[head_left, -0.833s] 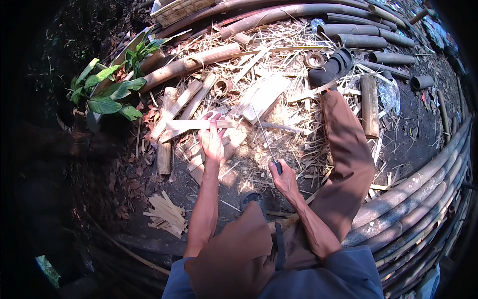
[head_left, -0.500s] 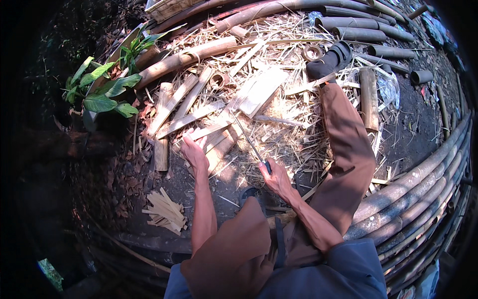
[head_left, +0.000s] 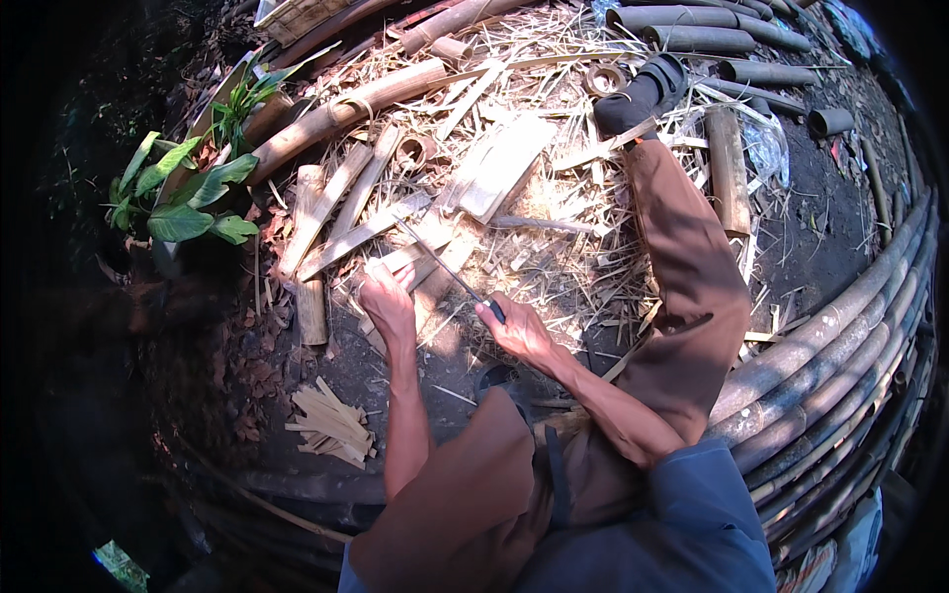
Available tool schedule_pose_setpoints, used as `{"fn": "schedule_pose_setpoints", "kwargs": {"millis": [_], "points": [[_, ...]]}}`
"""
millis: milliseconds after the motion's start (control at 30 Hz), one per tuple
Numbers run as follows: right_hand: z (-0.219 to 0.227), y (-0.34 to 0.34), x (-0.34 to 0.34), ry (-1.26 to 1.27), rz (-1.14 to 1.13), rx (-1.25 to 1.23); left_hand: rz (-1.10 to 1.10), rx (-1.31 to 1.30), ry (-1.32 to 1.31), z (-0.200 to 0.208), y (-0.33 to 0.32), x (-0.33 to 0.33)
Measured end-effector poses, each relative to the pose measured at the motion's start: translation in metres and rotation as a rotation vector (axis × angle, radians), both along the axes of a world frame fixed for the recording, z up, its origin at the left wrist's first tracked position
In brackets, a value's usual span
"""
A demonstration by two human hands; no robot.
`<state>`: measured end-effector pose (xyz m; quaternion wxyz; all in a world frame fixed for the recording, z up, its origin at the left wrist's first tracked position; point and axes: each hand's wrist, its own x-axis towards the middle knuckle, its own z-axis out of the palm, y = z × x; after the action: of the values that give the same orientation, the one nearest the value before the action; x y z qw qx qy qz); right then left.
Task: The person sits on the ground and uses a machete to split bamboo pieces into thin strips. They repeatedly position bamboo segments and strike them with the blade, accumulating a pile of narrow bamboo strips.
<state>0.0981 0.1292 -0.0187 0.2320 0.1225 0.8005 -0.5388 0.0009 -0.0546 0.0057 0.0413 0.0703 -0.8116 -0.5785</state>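
My left hand [head_left: 388, 304] is closed around the near end of a flat, pale bamboo strip [head_left: 403, 258]. Its fingers are partly hidden behind the hand. To the right, my right hand [head_left: 520, 332] grips the dark handle of a long, thin-bladed knife [head_left: 450, 271]. The blade slants up and left, its tip end crossing just beyond the strip; whether it touches the strip I cannot tell. Beneath the strip lies a split bamboo piece [head_left: 432, 289]. Farther off, a broad pale slab [head_left: 509, 170] rests in bright sunlight.
A bundle of thin strips [head_left: 332, 423] lies at the lower left. Split bamboo pieces [head_left: 328, 210] and a bamboo pole [head_left: 346, 109] lie beyond my left hand, near a leafy plant [head_left: 183, 212]. Long poles [head_left: 791, 371] curve along the right. My outstretched leg [head_left: 682, 252] spans the shavings.
My right hand has moved left with the knife, bringing the blade across the strip's far side. My left hand still holds the strip. The whole view has shifted slightly.
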Motion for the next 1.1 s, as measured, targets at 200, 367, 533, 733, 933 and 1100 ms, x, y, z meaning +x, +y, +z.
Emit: {"fn": "schedule_pose_setpoints", "kwargs": {"millis": [200, 367, 533, 733, 933, 1100], "points": [[-0.036, -0.006, 0.009, 0.164, -0.088, 0.063, -0.007, 0.011, -0.046, 0.003, -0.012, -0.005], [-0.057, 0.007, 0.014, 0.106, -0.172, 0.088, -0.024, 0.102, -0.098, 0.021, 0.011, -0.007], [-0.053, 0.018, 0.012, 0.004, -0.208, -0.144, 0.142, 0.458, 0.056, -0.006, 0.007, -0.022], [0.005, 0.004, 0.019, 0.059, -0.054, -0.034, 0.045, 0.031, -0.152, 0.002, -0.034, -0.014], [-0.026, 0.002, 0.017, 0.063, -0.174, -0.033, 0.031, 0.299, -0.261, 0.023, -0.005, -0.005], [-0.002, -0.007, 0.022, 0.201, -0.013, -0.036, 0.043, 0.41, -0.201, 0.013, -0.022, -0.002]]}}
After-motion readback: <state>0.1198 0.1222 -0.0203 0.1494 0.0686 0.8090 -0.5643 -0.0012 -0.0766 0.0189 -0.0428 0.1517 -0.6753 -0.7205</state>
